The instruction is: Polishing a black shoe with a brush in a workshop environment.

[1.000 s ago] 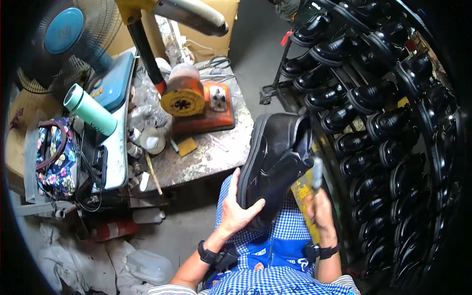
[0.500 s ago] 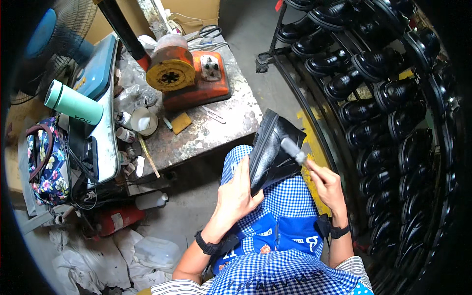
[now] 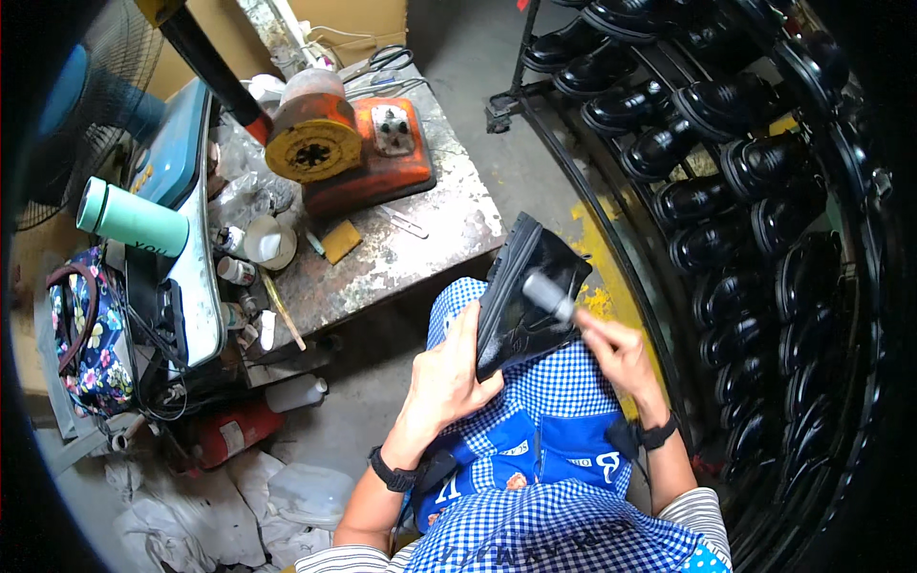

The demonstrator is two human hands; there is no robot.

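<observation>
A black leather shoe (image 3: 516,310) with a thick ridged sole is held tilted over my lap, its sole side facing left. My left hand (image 3: 454,372) grips its lower left part, fingers along the sole and thumb beneath. My right hand (image 3: 621,353) is closed around the brown handle of a short tool with a grey, rounded head (image 3: 549,296). That head lies over the shoe's upper, blurred by motion; its exact kind and whether it touches the leather I cannot tell. A blue checked apron (image 3: 564,382) covers my lap under the shoe.
A worn workbench (image 3: 449,215) ahead carries an orange machine (image 3: 382,143), a yellow block (image 3: 341,242) and a pot (image 3: 269,242). A green bottle (image 3: 134,218) and a floral bag (image 3: 91,334) are at left. Right stands a rack (image 3: 583,181) of black shoes.
The tool and my right hand have shifted slightly left and down across the shoe. A pale sheen on the leather has faded. The view has swung a little.
</observation>
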